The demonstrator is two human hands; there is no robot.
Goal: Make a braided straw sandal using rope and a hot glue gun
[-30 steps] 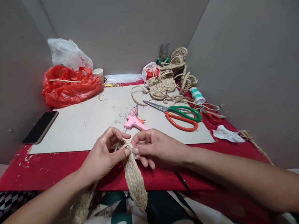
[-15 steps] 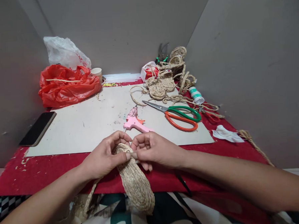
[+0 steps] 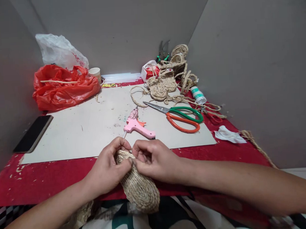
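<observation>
An oval piece of coiled, braided straw (image 3: 142, 190) hangs over the table's front edge, above my lap. My left hand (image 3: 108, 166) is closed on its upper left end, thumb on the near face and fingers behind. My right hand (image 3: 155, 160) pinches at the top right edge of the same piece, its fingertips touching those of the left. What lies between the fingertips is too small to make out. Just beyond my hands a pink glue gun (image 3: 138, 126) rests on a pale board (image 3: 67, 139). Large scissors (image 3: 173, 115) with green and orange handles lie right of it.
Braided straw pieces and cord (image 3: 161, 86) lie at the back right, near pliers (image 3: 163, 52) and a green-white roll (image 3: 198, 95). A red bag (image 3: 64, 90), a paper cup (image 3: 94, 73) and clear sticks (image 3: 121, 78) stand behind. A phone (image 3: 33, 134) lies left, a white tissue (image 3: 229, 135) right.
The straw piece has turned its broad face more toward me. My right fingers have curled in closer at its top edge. The whole view has shifted slightly, and the glue gun's handle end now shows.
</observation>
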